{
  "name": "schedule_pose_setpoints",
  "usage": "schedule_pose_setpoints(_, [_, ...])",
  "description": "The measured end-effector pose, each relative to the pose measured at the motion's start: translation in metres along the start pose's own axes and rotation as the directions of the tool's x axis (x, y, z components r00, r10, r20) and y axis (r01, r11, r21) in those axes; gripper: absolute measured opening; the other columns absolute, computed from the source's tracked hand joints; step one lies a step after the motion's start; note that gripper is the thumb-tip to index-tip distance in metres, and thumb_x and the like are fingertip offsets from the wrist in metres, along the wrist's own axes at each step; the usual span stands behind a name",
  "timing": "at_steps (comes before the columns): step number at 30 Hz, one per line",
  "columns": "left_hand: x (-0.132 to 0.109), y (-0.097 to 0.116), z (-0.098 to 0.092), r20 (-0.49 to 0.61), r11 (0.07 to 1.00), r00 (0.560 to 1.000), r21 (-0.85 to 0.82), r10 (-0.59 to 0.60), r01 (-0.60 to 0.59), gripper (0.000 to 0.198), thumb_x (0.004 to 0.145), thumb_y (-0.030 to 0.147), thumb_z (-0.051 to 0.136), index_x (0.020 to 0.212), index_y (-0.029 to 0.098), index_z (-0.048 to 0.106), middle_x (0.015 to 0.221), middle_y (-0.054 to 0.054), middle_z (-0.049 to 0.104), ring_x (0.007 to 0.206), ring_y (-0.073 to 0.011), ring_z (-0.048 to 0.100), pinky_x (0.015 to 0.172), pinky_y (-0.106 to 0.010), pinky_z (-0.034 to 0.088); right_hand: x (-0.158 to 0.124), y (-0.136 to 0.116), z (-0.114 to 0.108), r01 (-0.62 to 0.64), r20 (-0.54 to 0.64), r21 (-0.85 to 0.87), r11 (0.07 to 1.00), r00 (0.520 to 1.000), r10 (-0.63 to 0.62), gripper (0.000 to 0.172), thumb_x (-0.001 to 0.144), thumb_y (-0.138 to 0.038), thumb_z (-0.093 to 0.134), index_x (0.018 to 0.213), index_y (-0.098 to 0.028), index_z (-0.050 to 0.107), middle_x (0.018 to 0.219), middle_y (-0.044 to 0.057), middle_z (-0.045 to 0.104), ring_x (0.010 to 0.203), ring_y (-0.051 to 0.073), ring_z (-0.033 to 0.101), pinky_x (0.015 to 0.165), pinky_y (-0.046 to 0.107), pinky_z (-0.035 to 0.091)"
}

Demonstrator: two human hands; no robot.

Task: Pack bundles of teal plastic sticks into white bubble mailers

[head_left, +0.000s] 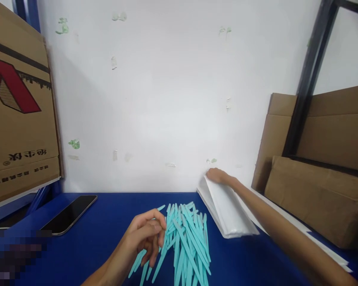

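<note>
A heap of several thin turquoise plastic sticks (185,238) lies on the blue table (107,222) near the front. My left hand (146,234) rests at the heap's left edge, fingers curled and pinched against the sticks. My right hand (219,176) reaches far back to the wall and grips the top edge of a stack of clear plastic bags (226,210), which lies tilted to the right of the heap.
A black phone (70,214) lies at the table's left. A large printed cardboard box (18,111) stands at the left. Flat brown cardboard (316,190) leans on a black frame at the right. A white wall closes the back.
</note>
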State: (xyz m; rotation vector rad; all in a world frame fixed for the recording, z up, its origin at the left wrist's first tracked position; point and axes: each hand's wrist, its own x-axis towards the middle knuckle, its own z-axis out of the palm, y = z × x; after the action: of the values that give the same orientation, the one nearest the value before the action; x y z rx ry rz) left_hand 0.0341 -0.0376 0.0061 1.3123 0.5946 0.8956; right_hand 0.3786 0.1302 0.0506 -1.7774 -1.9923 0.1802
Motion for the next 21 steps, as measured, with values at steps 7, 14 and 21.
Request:
schedule_pose_setpoints(7, [0.001, 0.000, 0.000, 0.014, 0.999, 1.000, 0.027, -0.025, 0.024, 0.020, 0.085, 0.036, 0.060, 0.081, 0.018, 0.057, 0.060, 0.003, 0.057, 0.038, -0.0074, 0.049, 0.036, -0.016, 0.026, -0.008, 0.021, 0.041, -0.070, -0.015, -0.411, 0.909, 0.997, 0.070, 0.035, 0.095, -0.036, 0.060, 0.125, -0.016, 0.058, 0.125, 0.010, 0.060, 0.106, 0.023, 0.062, 0.089, 0.044, 0.054])
schedule_pose_setpoints(14, [0.003, -0.004, -0.001, 0.034, 0.999, 0.999, 0.035, -0.030, 0.028, 0.020, 0.084, 0.037, 0.061, 0.080, 0.017, 0.058, 0.057, 0.003, 0.057, 0.036, -0.0077, 0.048, 0.035, -0.016, 0.025, -0.020, 0.033, 0.046, 0.007, 0.007, -0.525, 0.851, 1.000, -0.004, 0.033, 0.096, -0.036, 0.059, 0.123, -0.017, 0.059, 0.124, 0.009, 0.061, 0.105, 0.022, 0.063, 0.089, 0.044, 0.054])
schedule_pose_setpoints(21, [0.003, -0.006, -0.001, 0.053, 0.999, 0.998, 0.045, -0.022, 0.019, 0.019, 0.085, 0.036, 0.059, 0.080, 0.017, 0.058, 0.055, 0.003, 0.056, 0.036, -0.0073, 0.049, 0.034, -0.015, 0.025, -0.021, 0.032, 0.050, 0.081, 0.028, -0.484, 0.871, 0.997, -0.077, 0.033, 0.096, -0.036, 0.059, 0.123, -0.017, 0.059, 0.123, 0.009, 0.061, 0.103, 0.022, 0.063, 0.088, 0.043, 0.055])
